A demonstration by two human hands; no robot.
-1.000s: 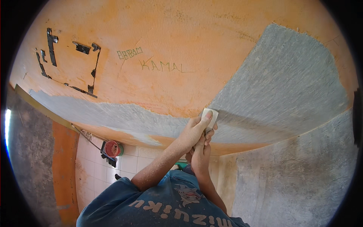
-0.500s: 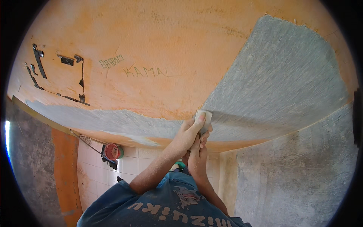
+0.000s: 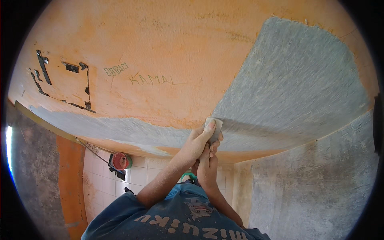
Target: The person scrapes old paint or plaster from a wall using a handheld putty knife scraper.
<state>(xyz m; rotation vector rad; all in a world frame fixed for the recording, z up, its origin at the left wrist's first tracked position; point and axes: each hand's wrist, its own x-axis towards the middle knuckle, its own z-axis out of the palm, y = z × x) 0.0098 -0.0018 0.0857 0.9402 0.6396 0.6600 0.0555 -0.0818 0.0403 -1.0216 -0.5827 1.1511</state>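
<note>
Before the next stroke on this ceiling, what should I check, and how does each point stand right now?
1. Left hand grips the pale pad: ok.
2. Pale pad pressed against the orange ceiling: ok.
3. Right hand raised just under the left hand, bracing it: ok.
4. Pale pad sits at the edge of the grey patch: ok.
5. Wear on the pad's working face: cannot tell, hidden.

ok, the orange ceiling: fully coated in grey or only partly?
Partly. Grey plaster covers the right side and a strip along the edge; the orange ceiling is bare elsewhere.
</note>
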